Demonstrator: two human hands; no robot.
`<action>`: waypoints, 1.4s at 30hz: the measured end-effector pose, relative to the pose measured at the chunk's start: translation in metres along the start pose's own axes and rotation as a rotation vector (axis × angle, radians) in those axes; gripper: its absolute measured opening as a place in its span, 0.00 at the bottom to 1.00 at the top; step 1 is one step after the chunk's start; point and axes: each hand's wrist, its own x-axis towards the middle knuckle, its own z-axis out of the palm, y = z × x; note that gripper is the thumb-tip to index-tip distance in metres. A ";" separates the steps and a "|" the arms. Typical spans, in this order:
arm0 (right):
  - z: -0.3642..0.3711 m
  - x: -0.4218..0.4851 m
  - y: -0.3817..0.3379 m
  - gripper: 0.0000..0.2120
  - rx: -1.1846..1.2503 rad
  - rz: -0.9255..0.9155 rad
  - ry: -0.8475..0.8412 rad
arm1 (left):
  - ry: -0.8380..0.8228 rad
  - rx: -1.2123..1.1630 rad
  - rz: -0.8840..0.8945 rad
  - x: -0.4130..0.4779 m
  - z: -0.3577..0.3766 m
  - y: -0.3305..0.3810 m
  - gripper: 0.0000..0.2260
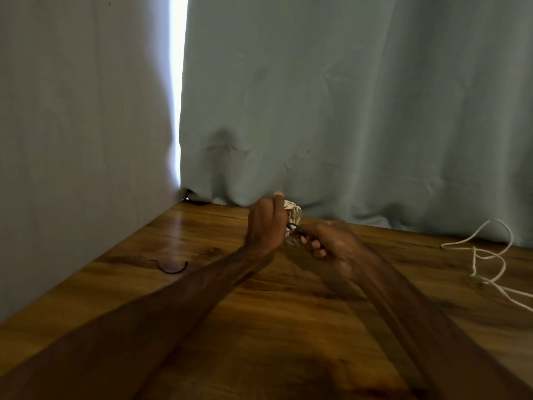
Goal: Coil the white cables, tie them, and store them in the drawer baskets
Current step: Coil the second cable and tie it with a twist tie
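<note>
You're at the tying step: your left hand [265, 223] is clenched round a small coiled bundle of white cable [294, 212], and your right hand [328, 246], just beside it, pinches a thin dark wire tie [293, 226] against the bundle. Next, I'd judge, wrap and cinch that tie snugly — a loose tangled white cable [487, 256] waits well right of your right hand.

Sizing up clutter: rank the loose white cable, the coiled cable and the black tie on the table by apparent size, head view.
Largest: loose white cable.
Not ranked: coiled cable and black tie look alike, the left hand hiding part of the coil.
</note>
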 end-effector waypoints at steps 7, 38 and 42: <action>0.001 0.004 0.006 0.07 -0.039 0.081 0.040 | -0.109 0.130 0.225 -0.005 -0.010 0.011 0.23; 0.012 -0.009 -0.001 0.08 0.317 0.083 -0.094 | -0.063 -0.056 0.138 0.006 -0.010 0.005 0.06; 0.005 -0.009 -0.004 0.07 0.240 0.094 -0.142 | -0.052 -0.090 0.102 0.011 -0.010 0.002 0.07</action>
